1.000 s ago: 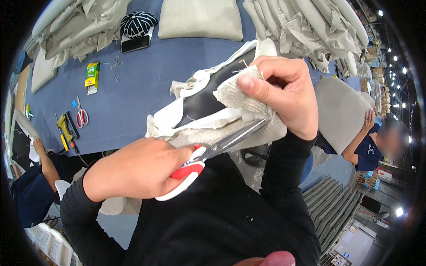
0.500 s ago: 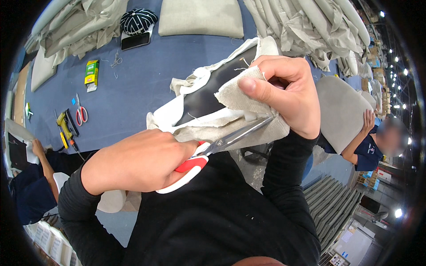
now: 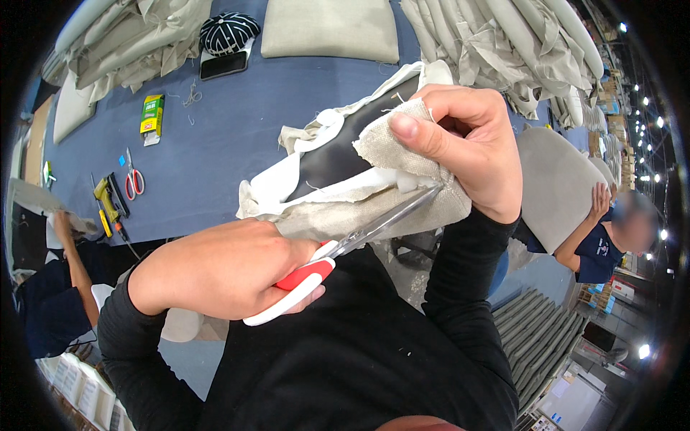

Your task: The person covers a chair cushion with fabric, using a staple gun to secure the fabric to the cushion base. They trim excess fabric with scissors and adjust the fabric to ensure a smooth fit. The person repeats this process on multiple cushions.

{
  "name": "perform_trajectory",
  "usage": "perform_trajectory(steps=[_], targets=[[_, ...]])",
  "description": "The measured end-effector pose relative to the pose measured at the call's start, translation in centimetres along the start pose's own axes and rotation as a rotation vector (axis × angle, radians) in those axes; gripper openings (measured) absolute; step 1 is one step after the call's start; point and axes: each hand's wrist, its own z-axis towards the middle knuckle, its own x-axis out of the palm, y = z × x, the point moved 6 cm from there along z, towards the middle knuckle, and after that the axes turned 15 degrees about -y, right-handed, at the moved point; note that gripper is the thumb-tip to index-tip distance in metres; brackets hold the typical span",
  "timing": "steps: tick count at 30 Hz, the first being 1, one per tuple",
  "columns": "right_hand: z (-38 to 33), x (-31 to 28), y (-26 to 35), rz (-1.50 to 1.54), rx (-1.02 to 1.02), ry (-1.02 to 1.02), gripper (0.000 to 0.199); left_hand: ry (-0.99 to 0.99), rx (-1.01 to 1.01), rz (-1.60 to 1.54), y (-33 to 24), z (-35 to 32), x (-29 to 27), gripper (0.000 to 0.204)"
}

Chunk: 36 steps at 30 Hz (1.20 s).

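Note:
My left hand (image 3: 215, 269) is closed around the handles of red-and-white scissors (image 3: 366, 228). Their blades point up and to the right, with the tips at the fabric just below my right hand. Between thumb and fingers, my right hand (image 3: 471, 151) pinches a folded-back flap of beige woven fabric (image 3: 392, 147). This fabric belongs to a cushion-like piece with a black underside (image 3: 334, 152) and white padding (image 3: 269, 184) showing along its edges. The fingertips behind the flap are hidden.
On the blue table (image 3: 223, 144) lie another pair of scissors (image 3: 134, 176), a yellow-green staple gun (image 3: 111, 201), a green-yellow box (image 3: 152, 118), a phone (image 3: 223, 65) and a patterned cap (image 3: 228, 33). Beige covers (image 3: 503, 50) are piled behind. Co-workers at both sides handle panels (image 3: 560, 187).
The scissors' lower handle and my left hand have shifted slightly down and left, and the blades' angle has changed a little. My right hand keeps its pinch on the flap.

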Motion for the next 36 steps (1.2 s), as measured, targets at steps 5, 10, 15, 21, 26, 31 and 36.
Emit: perform_trajectory(steps=[5,10,15,21,26,31,36], targets=[[0.0,0.6,0.0,0.007,0.004,0.012,0.025,0.037,0.030,-0.072,-0.6,-0.5,0.0,0.028],[-0.1,0.6,0.1,-0.040,-0.007,0.054,0.024,0.052,0.004,-0.022,-1.3,-0.4,-0.9,0.027],[-0.1,0.5,0.2,0.019,0.002,0.010,0.024,-0.003,0.050,0.027,-1.3,-0.3,-0.6,0.024],[-0.7,-0.7,-0.7,0.050,0.073,-0.105,0.026,0.029,0.045,-0.220,2.3,-0.1,0.2,0.031],[0.2,-2.3,-1.1,0.164,0.025,-0.268,0.027,-0.224,-0.159,-0.681,17.6,0.6,1.6,0.038],[0.2,-5.3,-2.0,0.160,-0.031,-0.464,0.029,-0.700,-0.707,0.323,33.9,3.7,4.3,0.052],[-0.1,-8.0,-3.5,0.050,-0.104,-0.632,0.033,-1.081,-0.703,0.372,35.9,4.4,2.9,0.051]])
